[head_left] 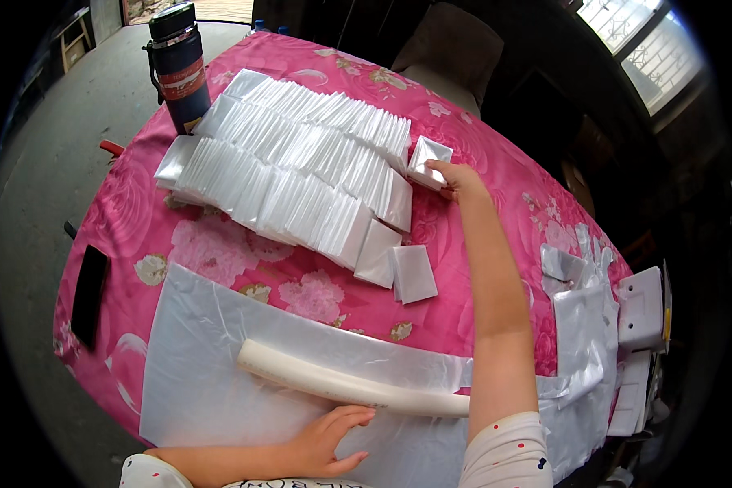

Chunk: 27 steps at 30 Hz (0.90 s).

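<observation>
My right hand (459, 180) reaches to the far side of the table and pinches a folded clear plastic bag (429, 154) by its near right edge. That bag is at the right end of long overlapping rows of folded plastic bags (285, 183). Close to my body, my left hand (332, 439) has its fingers apart and holds nothing. It rests over a large translucent plastic sheet (199, 358), just below a white tube (317, 376) lying across the sheet. My right forearm hides the tube's right end.
A pink flowered cloth (496, 163) covers the table. A dark bottle (179, 69) stands at the far left corner, and a black phone (90, 297) lies at the left edge. Crumpled plastic (581, 325) is piled at right beside a white plastic object (641, 309). Behind the table stands a chair (451, 53).
</observation>
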Tool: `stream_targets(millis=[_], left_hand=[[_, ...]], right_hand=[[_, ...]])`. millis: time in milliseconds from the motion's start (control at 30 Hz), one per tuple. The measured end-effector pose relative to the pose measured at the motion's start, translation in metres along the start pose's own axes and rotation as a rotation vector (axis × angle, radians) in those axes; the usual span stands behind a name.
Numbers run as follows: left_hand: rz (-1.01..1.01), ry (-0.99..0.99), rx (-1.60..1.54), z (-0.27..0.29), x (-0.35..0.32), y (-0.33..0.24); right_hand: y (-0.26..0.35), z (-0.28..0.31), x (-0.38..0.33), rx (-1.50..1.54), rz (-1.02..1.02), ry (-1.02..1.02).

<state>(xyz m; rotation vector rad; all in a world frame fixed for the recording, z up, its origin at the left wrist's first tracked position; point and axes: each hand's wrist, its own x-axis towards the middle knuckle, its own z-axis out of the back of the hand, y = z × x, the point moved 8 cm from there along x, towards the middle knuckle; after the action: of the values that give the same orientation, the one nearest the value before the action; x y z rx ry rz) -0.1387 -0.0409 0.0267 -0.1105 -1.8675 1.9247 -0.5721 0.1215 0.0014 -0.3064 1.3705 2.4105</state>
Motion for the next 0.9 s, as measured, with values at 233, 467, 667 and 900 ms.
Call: stream_targets(millis=[233, 467, 667, 900], left_hand=[[0.001, 0.024, 0.024, -0.003, 0.000, -0.001], [0.007, 0.034, 0.062, -0.002, 0.000, -0.002], [0.043, 0.060, 0.053, -0.005, -0.002, 0.002], [0.045, 0.058, 0.075, -0.007, -0.003, 0.004]], right_hand=[[-0.003, -0.004, 0.020, -0.068, 0.043, -0.090], [0.007, -0.020, 0.016, -0.203, 0.108, -0.094], [0.016, 0.007, -0.016, -0.486, 0.252, -0.259], [-0.041, 0.029, -0.071, -0.352, 0.369, -0.033]])
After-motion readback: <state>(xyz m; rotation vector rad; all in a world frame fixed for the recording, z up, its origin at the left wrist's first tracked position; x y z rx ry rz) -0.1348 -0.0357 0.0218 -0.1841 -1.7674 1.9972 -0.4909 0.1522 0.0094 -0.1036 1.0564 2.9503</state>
